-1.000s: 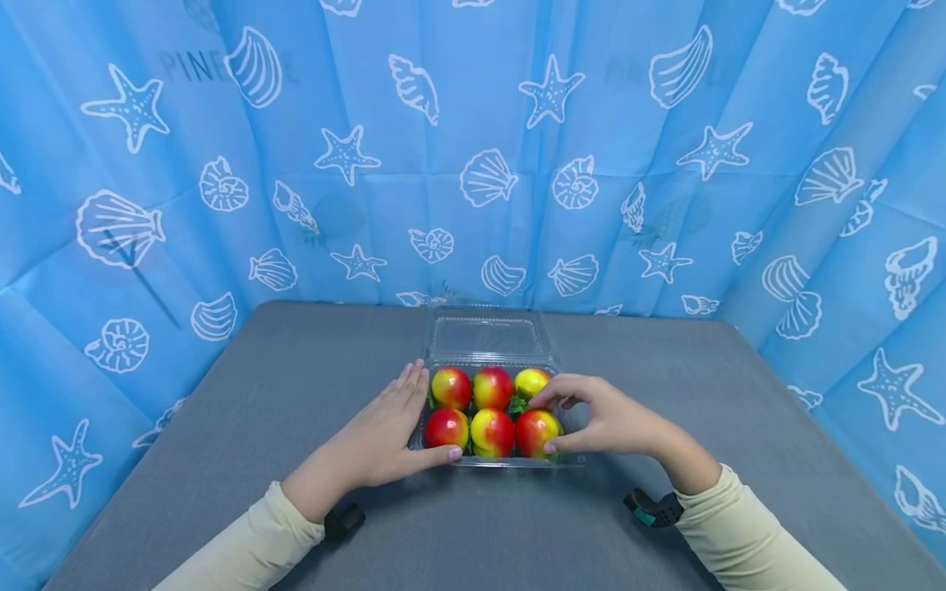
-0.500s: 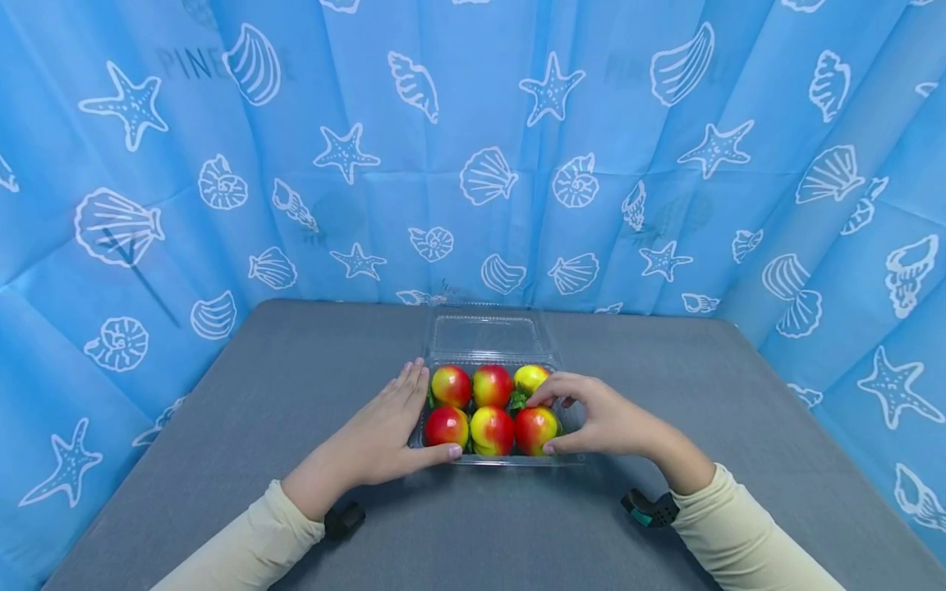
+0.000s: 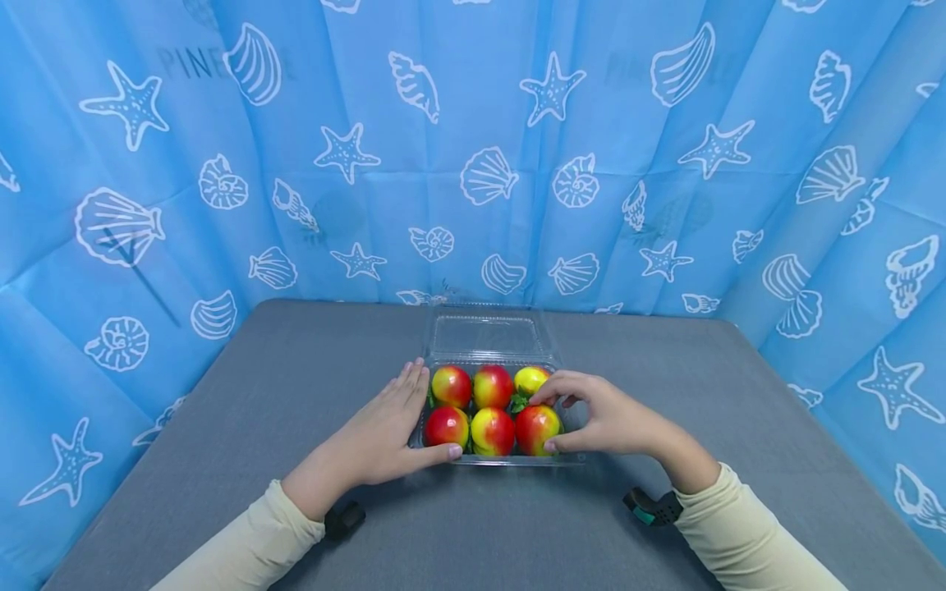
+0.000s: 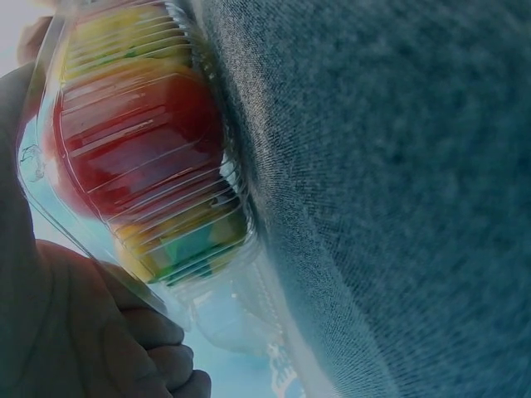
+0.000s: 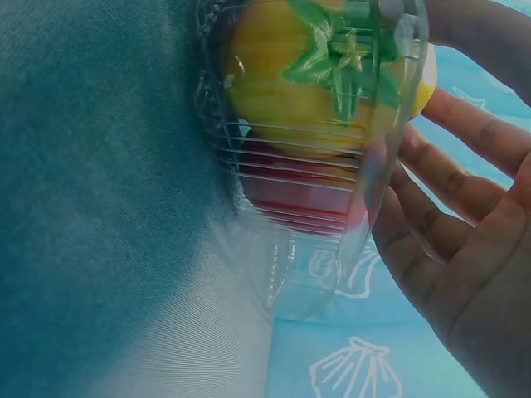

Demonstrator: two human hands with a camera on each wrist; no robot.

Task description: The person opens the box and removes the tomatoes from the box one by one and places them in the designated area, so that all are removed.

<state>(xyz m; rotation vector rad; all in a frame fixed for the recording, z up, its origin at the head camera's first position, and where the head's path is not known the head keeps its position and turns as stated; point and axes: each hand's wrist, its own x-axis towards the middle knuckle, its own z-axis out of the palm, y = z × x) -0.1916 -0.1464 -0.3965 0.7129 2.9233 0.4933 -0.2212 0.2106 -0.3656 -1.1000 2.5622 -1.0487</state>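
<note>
Blue seashell-print fabric curtain (image 3: 491, 107), faint "PINE" at 10 o'clock. Right hand (image 3: 606, 417) curled round glossy red-yellow fruit (image 3: 535, 430), 4 o'clock in clear plastic box (image 3: 510, 461); left hand (image 3: 375, 431) straight-fingered against 9 o'clock side. Arrangement virtually unchanged from half-second earlier.

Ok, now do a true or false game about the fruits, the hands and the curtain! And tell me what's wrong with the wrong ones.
1. Six fruits sit in the clear box. True.
2. The box is closed. False: its lid is open at the back.
3. The left hand is at the box's left side. True.
4. Nobody touches any fruit. False: the right hand holds the front right fruit.
5. The curtain has white shells on it. True.
6. The sleeves are black. False: they're cream.
</note>
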